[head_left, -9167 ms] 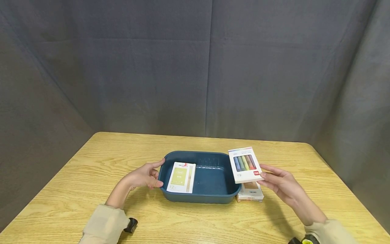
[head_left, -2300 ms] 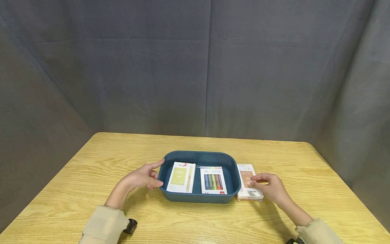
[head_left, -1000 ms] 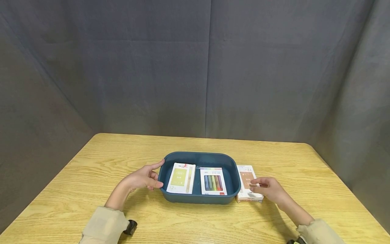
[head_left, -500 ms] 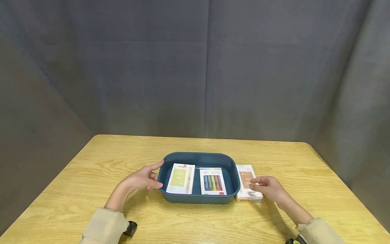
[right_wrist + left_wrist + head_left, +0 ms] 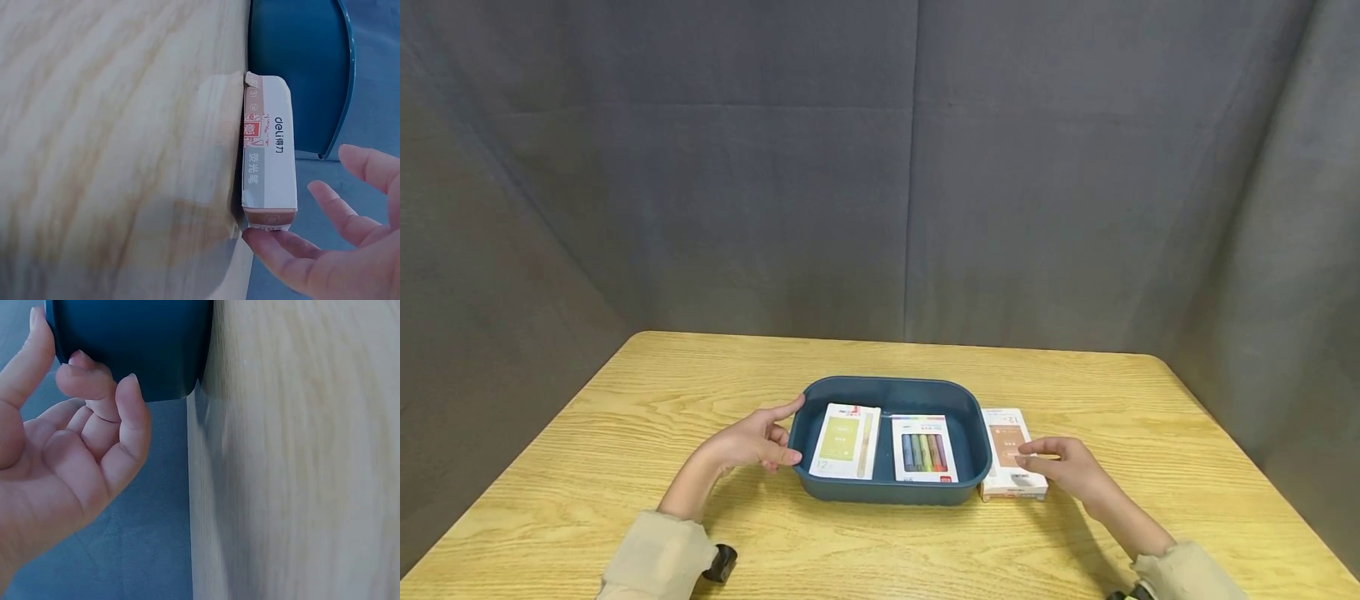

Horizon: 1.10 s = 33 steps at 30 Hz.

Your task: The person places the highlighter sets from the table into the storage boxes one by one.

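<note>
My left hand [image 5: 751,442] holds the left end of a dark blue tub [image 5: 888,492]; its thumb and fingertips are at the rim and outer wall in the left wrist view. Inside the tub lie a white box with a green panel [image 5: 841,442] and, to its right, a white box whose window shows several coloured sticks [image 5: 925,450]. Against the tub's right side, a white highlighter box [image 5: 275,140] with a brown panel lies flat on the table. My right hand [image 5: 1063,472] hovers loosely over it, fingers relaxed; one low finger is right at its end in the right wrist view.
The wooden table [image 5: 880,554] has rounded far corners. A grey curtain [image 5: 775,208] hangs behind it and along both sides. Black devices [image 5: 721,564] sit at both wrists beside beige sleeves [image 5: 658,554].
Earlier, my right hand held the box with the coloured sticks above the tub's right rim; now that box lies inside. The right hand has moved over the highlighter box. The left hand has stayed put.
</note>
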Tool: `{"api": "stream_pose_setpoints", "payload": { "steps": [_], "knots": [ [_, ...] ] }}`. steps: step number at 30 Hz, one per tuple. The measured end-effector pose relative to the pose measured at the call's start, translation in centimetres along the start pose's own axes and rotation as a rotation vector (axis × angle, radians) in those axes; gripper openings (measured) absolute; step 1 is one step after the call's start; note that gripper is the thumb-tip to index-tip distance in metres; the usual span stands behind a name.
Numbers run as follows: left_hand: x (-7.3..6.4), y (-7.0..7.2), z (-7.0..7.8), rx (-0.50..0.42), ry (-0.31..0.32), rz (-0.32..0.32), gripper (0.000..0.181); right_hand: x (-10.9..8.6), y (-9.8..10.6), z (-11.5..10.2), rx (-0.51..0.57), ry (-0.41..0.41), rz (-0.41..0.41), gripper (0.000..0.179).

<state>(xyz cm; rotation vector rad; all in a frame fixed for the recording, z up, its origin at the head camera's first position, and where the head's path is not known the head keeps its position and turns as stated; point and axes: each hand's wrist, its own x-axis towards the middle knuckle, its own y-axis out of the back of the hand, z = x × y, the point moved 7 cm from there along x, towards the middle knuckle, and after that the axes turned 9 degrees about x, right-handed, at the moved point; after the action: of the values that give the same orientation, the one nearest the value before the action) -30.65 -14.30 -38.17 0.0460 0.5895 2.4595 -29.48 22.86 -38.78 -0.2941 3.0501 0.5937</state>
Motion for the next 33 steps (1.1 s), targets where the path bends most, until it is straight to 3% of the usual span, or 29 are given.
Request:
{"api": "stream_pose_setpoints", "payload": {
  "steps": [8, 24, 33],
  "knots": [
    [-0.03, 0.05, 0.06, 0.019, -0.003, 0.003, 0.087, 0.01, 0.09, -0.04, 0.034, -0.006, -0.01, 0.035],
    [0.01, 0.01, -0.13, 0.01, 0.004, 0.004, 0.088, -0.02, -0.15, 0.37, 0.167, -0.02, -0.117, 0.043],
    [0.0, 0.03, -0.04, 0.013, 0.004, 0.003, 0.088, -0.19, 0.19, 0.01, 0.192, 0.005, -0.077, 0.049]
  ]
}}
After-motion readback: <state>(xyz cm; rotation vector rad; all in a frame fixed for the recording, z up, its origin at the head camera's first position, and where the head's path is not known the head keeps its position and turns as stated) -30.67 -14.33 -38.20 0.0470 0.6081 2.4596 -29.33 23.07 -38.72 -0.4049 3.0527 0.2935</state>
